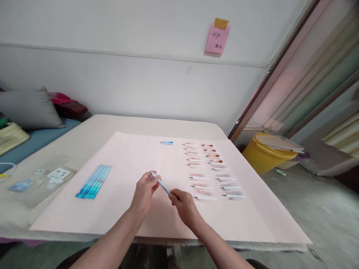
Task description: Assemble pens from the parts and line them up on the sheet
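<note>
Between my two hands a light blue pen is held at a slant above the pink sheet. My left hand is closed around its upper end, with fingers and thumb pinching it. The lower end is gripped by my right hand, whose curled fingers hide the tip. Left of my hands lies a row of several blue pens, side by side. Farther back, a small blue pen piece lies beside a thin refill.
On the right, two columns hold several thin refills beside clear or brown pieces. Plastic bags lie on the cloth at left. A grey pillow stands behind them. A yellow bin stands off the table's right edge.
</note>
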`<state>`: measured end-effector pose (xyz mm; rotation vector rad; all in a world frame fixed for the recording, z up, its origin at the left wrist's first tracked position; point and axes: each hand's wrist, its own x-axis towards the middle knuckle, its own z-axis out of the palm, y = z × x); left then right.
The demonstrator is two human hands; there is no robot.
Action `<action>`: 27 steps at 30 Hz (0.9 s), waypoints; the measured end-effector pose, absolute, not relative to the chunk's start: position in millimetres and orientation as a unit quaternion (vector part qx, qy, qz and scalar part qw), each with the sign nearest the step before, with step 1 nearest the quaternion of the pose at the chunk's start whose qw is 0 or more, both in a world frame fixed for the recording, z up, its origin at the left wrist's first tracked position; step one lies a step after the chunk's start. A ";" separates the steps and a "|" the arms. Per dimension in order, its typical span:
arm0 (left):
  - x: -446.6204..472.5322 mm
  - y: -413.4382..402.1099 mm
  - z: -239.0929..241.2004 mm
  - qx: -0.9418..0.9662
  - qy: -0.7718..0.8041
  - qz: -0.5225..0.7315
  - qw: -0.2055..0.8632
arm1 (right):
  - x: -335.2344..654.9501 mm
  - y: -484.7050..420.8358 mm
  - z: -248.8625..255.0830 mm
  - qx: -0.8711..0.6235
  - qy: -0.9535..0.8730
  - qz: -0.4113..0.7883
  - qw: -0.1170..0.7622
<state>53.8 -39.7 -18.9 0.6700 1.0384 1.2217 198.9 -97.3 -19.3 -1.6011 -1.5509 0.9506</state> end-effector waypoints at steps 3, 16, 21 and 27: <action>53.1 -39.1 -19.8 0.298 0.476 0.536 0.631 | 199.0 -97.7 -20.2 -0.614 -0.599 0.372 0.355; 55.1 -43.0 -18.3 0.314 0.478 0.529 0.627 | 200.9 -94.3 -32.4 -0.591 -0.560 0.444 0.374; 55.9 -41.0 -19.4 0.333 0.465 0.535 0.622 | 200.0 -94.9 -32.3 -0.563 -0.461 0.568 0.384; 57.4 -41.4 -19.8 0.345 0.452 0.532 0.627 | 203.5 -98.1 -29.1 -0.460 -0.321 0.725 0.399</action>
